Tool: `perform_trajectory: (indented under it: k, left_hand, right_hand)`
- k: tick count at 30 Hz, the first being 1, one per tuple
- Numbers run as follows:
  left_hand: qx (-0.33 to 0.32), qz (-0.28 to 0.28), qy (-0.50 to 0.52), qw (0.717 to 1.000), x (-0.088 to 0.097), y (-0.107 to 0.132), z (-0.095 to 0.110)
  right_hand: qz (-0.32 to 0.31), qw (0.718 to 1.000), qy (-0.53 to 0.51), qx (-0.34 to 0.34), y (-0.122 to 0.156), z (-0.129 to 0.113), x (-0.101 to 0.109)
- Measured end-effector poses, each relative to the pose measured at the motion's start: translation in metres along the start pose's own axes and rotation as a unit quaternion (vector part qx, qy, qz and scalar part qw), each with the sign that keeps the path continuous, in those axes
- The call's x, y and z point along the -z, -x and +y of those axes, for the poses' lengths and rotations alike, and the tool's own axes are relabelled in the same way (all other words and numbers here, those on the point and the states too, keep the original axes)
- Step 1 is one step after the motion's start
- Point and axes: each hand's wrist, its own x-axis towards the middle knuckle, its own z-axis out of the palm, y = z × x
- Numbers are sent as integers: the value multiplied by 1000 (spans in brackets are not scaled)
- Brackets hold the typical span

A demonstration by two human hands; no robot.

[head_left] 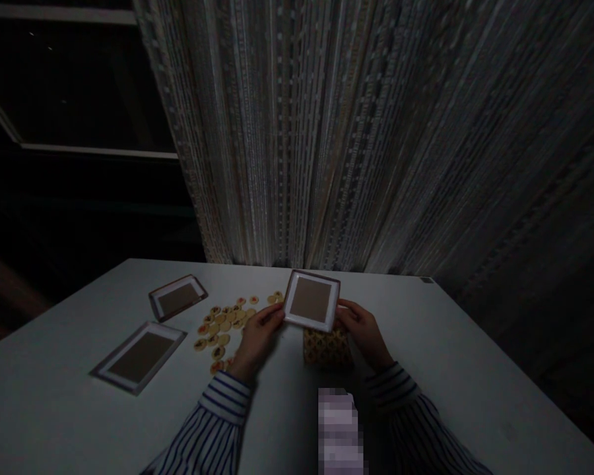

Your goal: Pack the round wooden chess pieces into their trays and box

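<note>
Grip of left hand and right hand on opposite edges of tilted tray

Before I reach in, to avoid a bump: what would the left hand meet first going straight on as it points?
The shallow square tray, whose near edge the left hand holds; beyond it, depth is hard to judge.

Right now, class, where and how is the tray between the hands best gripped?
Likely grip the tray by opposite side edges, left hand from the left, right hand from the right: it is shallow, with a raised rim to pinch, and its open face tilts toward the viewer.
</note>
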Motion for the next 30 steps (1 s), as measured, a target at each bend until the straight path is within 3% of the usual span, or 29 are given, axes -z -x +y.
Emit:
perform_trajectory:
  k: [8,14,30]
  left_hand:
    - [-16,-3,-51,999,-3,11,-8]
    - [-9,-17,-35,999,-4,12,-20]
    - [-46,-13,-92,995,-6,13,-19]
  right_hand:
    - [19,998,36,45,12,17,10]
    - [56,994,59,76,18,21,13]
    - [54,983,136,111,23,19,16]
